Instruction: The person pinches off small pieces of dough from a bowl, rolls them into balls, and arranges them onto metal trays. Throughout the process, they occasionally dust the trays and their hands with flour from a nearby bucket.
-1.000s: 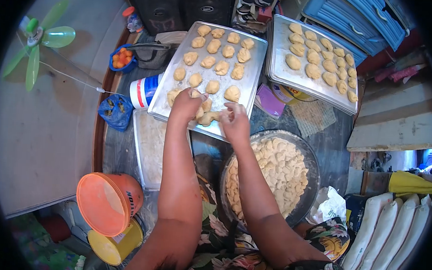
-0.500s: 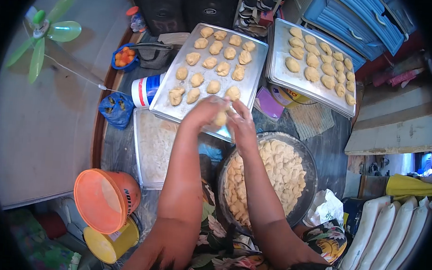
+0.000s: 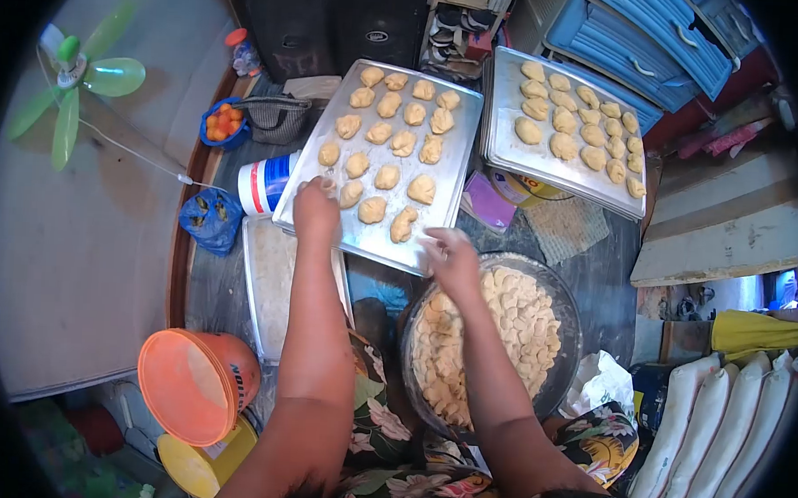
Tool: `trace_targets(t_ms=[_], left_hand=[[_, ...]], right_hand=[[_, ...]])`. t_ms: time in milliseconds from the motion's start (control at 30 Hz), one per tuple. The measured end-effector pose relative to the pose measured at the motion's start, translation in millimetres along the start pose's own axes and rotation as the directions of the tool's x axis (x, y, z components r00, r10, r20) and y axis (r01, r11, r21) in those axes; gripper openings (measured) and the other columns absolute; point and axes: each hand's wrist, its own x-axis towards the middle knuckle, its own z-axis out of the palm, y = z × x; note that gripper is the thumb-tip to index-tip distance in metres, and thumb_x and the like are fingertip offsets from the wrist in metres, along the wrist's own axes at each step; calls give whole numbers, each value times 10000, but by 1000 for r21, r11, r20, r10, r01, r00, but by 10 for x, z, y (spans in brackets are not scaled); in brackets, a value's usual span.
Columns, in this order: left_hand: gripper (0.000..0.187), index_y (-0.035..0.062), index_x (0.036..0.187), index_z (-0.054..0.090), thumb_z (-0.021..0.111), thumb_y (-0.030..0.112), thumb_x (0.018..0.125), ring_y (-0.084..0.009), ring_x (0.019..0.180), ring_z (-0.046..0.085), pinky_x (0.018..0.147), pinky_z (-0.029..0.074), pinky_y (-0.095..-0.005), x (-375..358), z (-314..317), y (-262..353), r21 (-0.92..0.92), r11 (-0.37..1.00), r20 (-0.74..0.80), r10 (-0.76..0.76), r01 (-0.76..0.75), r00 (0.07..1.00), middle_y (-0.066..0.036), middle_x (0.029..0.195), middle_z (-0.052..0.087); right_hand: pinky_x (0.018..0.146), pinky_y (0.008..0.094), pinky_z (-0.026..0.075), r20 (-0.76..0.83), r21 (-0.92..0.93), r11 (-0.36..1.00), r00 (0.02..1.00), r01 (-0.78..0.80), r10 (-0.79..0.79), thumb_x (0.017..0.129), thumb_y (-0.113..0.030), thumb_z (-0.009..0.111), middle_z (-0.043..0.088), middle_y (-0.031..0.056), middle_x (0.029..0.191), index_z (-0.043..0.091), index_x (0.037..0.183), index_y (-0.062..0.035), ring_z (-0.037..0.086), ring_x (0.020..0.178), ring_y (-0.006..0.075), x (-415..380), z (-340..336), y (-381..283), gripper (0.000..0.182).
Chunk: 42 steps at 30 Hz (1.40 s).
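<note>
A metal tray (image 3: pixel 377 239) holds rows of pale dough balls (image 3: pixel 387 177). At its lower left corner, my left hand (image 3: pixel 317 212) has its fingers round a dough piece (image 3: pixel 328 187), mostly hidden by the hand. My right hand (image 3: pixel 450 258), somewhat blurred, is beside the tray's lower right corner with its fingers apart and nothing visible in them. Close below it stands a round dark tub (image 3: pixel 575 346) full of cut dough pieces (image 3: pixel 512 316). The lowest dough ball (image 3: pixel 404 224) on the tray is lumpy.
Another tray (image 3: pixel 509 169) of dough balls lies on a stack at the right. A bare tray (image 3: pixel 277 279) lies partly under my left arm. An orange bucket (image 3: pixel 188 387) and a yellow bucket (image 3: pixel 203 463) stand lower left; a blue bag (image 3: pixel 211 219) lies near the wall.
My hands, earlier together over the tray's lower edge with dough between them, have moved apart, the left one to the corner lump. Two more dough balls lie in the front row.
</note>
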Motion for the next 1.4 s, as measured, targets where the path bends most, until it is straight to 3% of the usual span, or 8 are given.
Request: trace_targets(t_ms=[200, 300, 500, 733, 967, 1167, 1233, 1400], left_hand=[[357, 70, 1065, 566, 622, 117, 716, -377, 980, 539, 830, 456, -417, 8, -36, -57, 11, 990, -25, -137, 137, 990, -207, 1046, 531], [347, 63, 1041, 568, 624, 79, 699, -373, 956, 553, 823, 457, -410, 134, 13, -226, -13, 992, -49, -123, 122, 991, -209, 1012, 551], [278, 6, 947, 568, 633, 68, 684, -361, 890, 572, 772, 460, -401, 227, -74, -291, -104, 988, -41, -116, 112, 992, -215, 931, 581], [201, -1, 814, 550, 663, 101, 683, -365, 816, 559, 714, 452, -414, 233, 10, -232, -58, 989, -91, -142, 138, 986, -199, 846, 574], [189, 24, 814, 568, 670, 101, 676, -340, 853, 538, 727, 423, -412, 231, 12, 6, -37, 996, -349, 62, -79, 935, -174, 857, 553], [157, 44, 854, 610, 615, 84, 702, -316, 801, 588, 704, 461, -402, 207, -10, 92, -130, 989, -88, 55, -66, 995, -153, 849, 602], [185, 55, 855, 617, 642, 97, 676, -318, 803, 593, 705, 463, -391, 192, -12, 131, -117, 991, 236, 85, -59, 968, -152, 822, 616], [206, 34, 839, 610, 658, 86, 644, -325, 822, 597, 721, 465, -383, 147, 128, 135, -92, 993, 267, 100, -78, 959, -169, 802, 618]], right_hand=[[822, 401, 363, -33, -547, 802, 951, 240, -307, 736, -206, 623, 564, 87, 992, 588, 1042, -99, 513, 963, 250, 564, 928, -383, 325], [824, 407, 364, 148, -513, 805, 955, 297, -258, 729, -194, 629, 557, 94, 978, 574, 1015, -84, 511, 973, 254, 645, 930, -422, 312], [809, 414, 407, -28, -276, 916, 951, 290, -309, 717, -72, 566, 557, 129, 934, 578, 919, -23, 530, 926, 296, 780, 1026, -565, 208], [836, 426, 411, 69, -293, 869, 915, 399, -397, 713, -42, 520, 570, 140, 854, 592, 828, 21, 530, 912, 300, 940, 1362, -440, 150], [1062, 383, 235, 163, -445, 733, 851, 515, -499, 769, -210, 573, 388, 201, 1316, 409, 1266, -7, 384, 1218, 336, 755, 1265, -409, 562], [938, 432, 354, -177, -295, 923, 936, 246, -306, 781, -226, 587, 512, 212, 1139, 531, 1139, -24, 480, 1051, 359, 517, 571, -304, 414], [839, 406, 425, -85, -296, 946, 983, 131, -163, 723, -149, 632, 540, 187, 1001, 563, 1063, -34, 523, 958, 338, 277, 369, -340, 365], [805, 399, 437, -66, -276, 943, 975, 186, -211, 705, -99, 610, 529, 160, 966, 572, 1019, -53, 522, 936, 328, 215, 602, 26, 319]])
